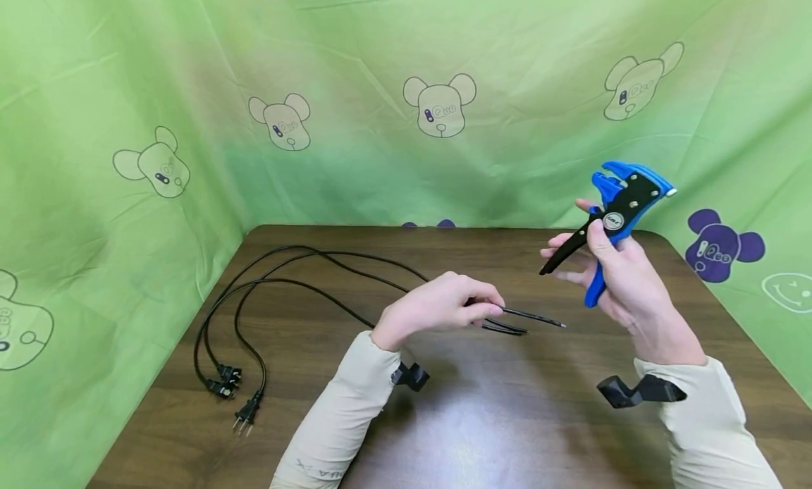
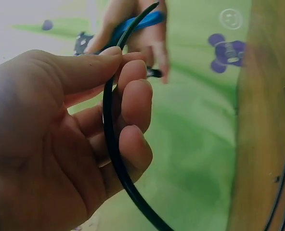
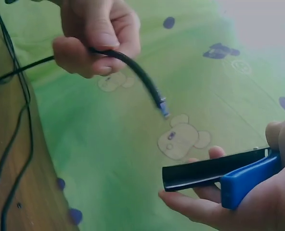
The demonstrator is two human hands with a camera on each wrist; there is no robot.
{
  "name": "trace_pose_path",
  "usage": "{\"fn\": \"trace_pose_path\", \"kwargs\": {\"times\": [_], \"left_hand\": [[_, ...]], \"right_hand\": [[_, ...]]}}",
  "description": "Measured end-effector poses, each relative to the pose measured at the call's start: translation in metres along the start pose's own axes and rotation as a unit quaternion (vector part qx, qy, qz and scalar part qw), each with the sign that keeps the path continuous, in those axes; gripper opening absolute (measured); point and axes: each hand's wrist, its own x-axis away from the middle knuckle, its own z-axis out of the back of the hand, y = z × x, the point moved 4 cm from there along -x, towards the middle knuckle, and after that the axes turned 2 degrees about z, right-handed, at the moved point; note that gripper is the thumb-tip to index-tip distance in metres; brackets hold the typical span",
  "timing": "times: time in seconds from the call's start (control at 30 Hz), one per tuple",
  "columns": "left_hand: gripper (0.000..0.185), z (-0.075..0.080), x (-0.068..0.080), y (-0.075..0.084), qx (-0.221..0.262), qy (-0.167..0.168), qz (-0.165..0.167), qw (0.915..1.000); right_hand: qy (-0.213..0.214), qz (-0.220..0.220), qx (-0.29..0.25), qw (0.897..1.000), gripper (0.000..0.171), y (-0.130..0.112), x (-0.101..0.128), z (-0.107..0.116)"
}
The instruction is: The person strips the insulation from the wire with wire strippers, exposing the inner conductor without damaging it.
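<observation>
1. Left hand: its fingers are curled round a black cable, pinching it a short way back from the free end, which juts out to the right, above the surface.
2. Cable end: the right wrist view shows a short pale tip beyond the black jacket; whether this is bare wire cannot be told.
3. Right hand: its fingers are wrapped round the blue handle of a wire stripper, held upright, head uppermost, well clear of the surface. The black handle stands away from the blue one, so the tool appears unsqueezed.
4. Relation: cable end and stripper are near but apart, the tip pointing towards the right hand, below the tool's head.
5. Advice, as judgement: the head should probably be tilted down to meet the tip, not the cable lifted far; the left pinch is best kept close to the end so the cable does not bend when fed in.
6. Remaining cables: these loop across the left of the surface and end in plugs near the front-left edge; slack looks ample, so nothing should drag.
</observation>
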Motion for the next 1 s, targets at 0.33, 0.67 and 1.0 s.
{"fn": "trace_pose_path", "kwargs": {"times": [0.33, 0.67, 1.0], "left_hand": [[0.021, -0.043, -0.023, -0.003, -0.014, -0.028, 0.005, 0.9995], [0.021, -0.072, -0.036, -0.021, -0.012, -0.033, 0.036, 0.9987], [0.019, -0.096, -0.045, -0.031, -0.052, -0.058, 0.040, 0.9961]], "right_hand": [[0.036, 0.016, 0.118, 0.992, 0.027, -0.015, 0.012, -0.004], [0.015, 0.021, 0.167, 0.986, 0.021, -0.020, 0.011, -0.014], [0.007, 0.021, 0.188, 0.982, 0.021, -0.017, 0.010, -0.018]]}}
